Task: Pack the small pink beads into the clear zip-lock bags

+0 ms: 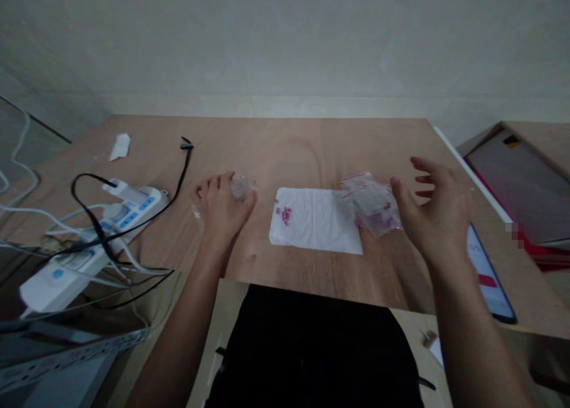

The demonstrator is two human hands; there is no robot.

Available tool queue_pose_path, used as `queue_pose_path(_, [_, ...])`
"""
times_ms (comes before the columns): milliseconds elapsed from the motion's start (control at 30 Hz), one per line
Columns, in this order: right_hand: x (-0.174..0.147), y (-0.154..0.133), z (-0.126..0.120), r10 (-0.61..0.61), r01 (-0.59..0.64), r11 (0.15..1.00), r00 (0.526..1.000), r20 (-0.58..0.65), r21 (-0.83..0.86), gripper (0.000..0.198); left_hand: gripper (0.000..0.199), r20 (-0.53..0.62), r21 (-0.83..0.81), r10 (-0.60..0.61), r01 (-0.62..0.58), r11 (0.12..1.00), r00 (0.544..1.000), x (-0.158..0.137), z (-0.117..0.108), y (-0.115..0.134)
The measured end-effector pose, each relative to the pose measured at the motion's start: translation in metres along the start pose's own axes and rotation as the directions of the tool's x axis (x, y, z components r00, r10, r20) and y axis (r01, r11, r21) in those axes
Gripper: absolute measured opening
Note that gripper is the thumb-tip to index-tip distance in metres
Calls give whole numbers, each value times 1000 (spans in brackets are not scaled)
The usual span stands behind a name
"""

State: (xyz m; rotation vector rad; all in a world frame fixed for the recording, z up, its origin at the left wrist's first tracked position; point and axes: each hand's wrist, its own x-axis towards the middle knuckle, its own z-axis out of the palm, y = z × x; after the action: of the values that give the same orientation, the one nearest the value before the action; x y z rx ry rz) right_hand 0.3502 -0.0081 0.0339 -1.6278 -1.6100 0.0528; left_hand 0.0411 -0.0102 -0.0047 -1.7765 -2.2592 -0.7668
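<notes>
My left hand (222, 205) is curled over a crumpled piece of clear plastic (240, 187), which looks like a bag. Part of it shows between thumb and forefinger, and more peeks out on the hand's left side. To the right lies a white paper sheet (318, 221) with several small pink pieces (285, 215) on its left part. Clear zip bags (374, 205) with pink pieces inside overlap the sheet's right edge. Just right of these bags, my right hand (431, 209) hovers with fingers apart, holding nothing.
A white power strip (129, 218) with tangled cables covers the table's left side. Behind it lies a white scrap (120, 146), and a black cable (186, 164) runs nearby. By my right wrist is a phone (490, 283). A wall stands behind the wooden table (267, 141).
</notes>
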Motion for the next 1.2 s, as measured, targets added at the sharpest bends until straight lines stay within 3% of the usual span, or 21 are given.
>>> queue_pose_path(100, [-2, -18, 5, -89, 88, 991, 996, 9, 106, 28, 30, 50, -53, 56, -53, 997, 997, -2, 1, 2])
queue_pose_path(200, [-5, -33, 11, -176, 160, 965, 982, 65, 206, 21, 19, 28, -209, 95, -87, 974, 995, -4, -6, 3])
queue_pose_path(333, [-9, -57, 12, -221, 141, 922, 957, 189, 361, 18, 17, 72, -530, 176, -111, 840, 982, -8, -33, 7])
queue_pose_path(467, [-9, -81, 14, -327, 119, 846, 886, 330, 520, 16, 18, 199, -687, 337, -114, 717, 920, -15, -60, 15])
queue_pose_path(600, [-9, -93, 20, -432, -53, 742, 724, 537, 668, 13, 19, 232, -757, 430, -115, 643, 872, -21, -72, 26])
queue_pose_path(667, [-10, -92, 21, -422, -196, 691, 672, 608, 696, 14, 23, 234, -776, 432, -101, 623, 871, -23, -73, 30])
queue_pose_path(800, [-15, -85, 18, -404, -365, 593, 636, 657, 718, 14, 20, 279, -805, 356, 16, 592, 892, -27, -71, 37])
queue_pose_path(900, [-19, -80, 15, -422, -348, 608, 620, 662, 714, 5, 16, 315, -846, 273, 139, 515, 909, -31, -68, 43])
queue_pose_path(1033, [-27, -78, 15, -394, -343, 606, 654, 646, 717, 8, 19, 332, -880, 286, 186, 438, 899, -36, -64, 50])
queue_pose_path(1100, [-31, -77, 16, -382, -433, 545, 635, 672, 718, 4, 18, 336, -891, 298, 199, 408, 893, -38, -63, 52])
queue_pose_path(1200, [-35, -77, 15, -368, -567, 430, 601, 710, 703, 14, 16, 359, -890, 306, 226, 395, 882, -40, -63, 52])
